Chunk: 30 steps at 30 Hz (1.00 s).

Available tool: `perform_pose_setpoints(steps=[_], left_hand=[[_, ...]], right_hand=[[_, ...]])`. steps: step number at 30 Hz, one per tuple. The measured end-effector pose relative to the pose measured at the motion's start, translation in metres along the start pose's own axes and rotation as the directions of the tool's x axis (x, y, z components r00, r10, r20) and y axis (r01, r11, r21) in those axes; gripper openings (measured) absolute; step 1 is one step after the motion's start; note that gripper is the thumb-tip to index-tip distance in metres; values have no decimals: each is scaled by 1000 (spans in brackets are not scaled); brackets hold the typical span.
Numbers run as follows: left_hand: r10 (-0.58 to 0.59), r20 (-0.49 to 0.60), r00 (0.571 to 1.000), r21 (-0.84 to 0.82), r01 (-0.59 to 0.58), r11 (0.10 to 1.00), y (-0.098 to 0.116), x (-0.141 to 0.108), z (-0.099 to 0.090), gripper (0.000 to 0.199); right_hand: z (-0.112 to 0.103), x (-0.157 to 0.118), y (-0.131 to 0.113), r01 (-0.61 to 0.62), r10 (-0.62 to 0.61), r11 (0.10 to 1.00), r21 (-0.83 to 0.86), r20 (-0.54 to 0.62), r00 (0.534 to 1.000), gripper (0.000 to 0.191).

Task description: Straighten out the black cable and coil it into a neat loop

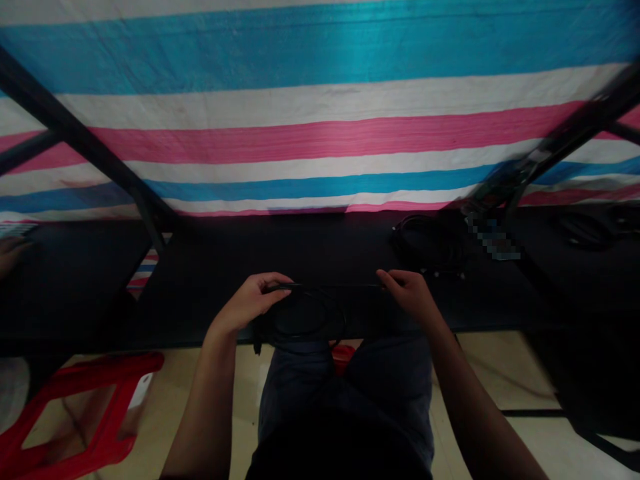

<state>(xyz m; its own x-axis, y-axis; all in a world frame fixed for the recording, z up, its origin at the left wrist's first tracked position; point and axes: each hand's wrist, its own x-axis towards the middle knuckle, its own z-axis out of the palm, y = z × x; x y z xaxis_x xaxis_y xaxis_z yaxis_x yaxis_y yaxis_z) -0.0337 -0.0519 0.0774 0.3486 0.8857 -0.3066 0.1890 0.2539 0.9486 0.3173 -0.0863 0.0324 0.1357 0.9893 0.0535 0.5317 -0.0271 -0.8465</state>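
Note:
A black cable (pixel 325 313) hangs in loops below my left hand (pixel 260 297), whose thumb and fingers pinch it. One stretch runs almost straight across to my right hand (pixel 405 290), which is closed on it between thumb and forefinger. A dark plug-like end dangles under my left wrist by the table's front edge. Dim light hides the finer detail of the cable. Beyond my right hand lies a coiled bundle of black cables (pixel 430 247) with small pale ends, apart from the hand.
The black table (pixel 225 247) runs across, with dark metal posts (pixel 105 153) at both sides. Striped sheeting (pixel 320 140) hangs behind. More cable coils (pixel 585 230) lie at far right. A red stool (pixel 110 400) stands lower left. Another person's hand (pixel 13 253) is at far left.

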Motion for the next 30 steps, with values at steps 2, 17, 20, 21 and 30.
perform_pose_setpoints(steps=[2,17,20,21,30], left_hand=[[54,40,998,105,-58,993,5,-3,1,22],[196,-165,967,280,-145,949,20,-10,30,51],[235,-148,961,352,-171,920,20,-7,33,49],[249,-134,959,384,-181,905,20,-7,34,48],[294,-7,956,409,-266,873,26,-10,51,23]], right_hand=[[-5,0,2,67,-70,988,-141,-16,997,55],[12,-1,28,186,-115,894,-407,192,975,43],[11,-1,24,193,-112,917,-348,240,964,47],[11,-2,21,192,-111,926,-325,253,961,48],[10,-14,-50,181,-154,981,-72,285,946,55]])
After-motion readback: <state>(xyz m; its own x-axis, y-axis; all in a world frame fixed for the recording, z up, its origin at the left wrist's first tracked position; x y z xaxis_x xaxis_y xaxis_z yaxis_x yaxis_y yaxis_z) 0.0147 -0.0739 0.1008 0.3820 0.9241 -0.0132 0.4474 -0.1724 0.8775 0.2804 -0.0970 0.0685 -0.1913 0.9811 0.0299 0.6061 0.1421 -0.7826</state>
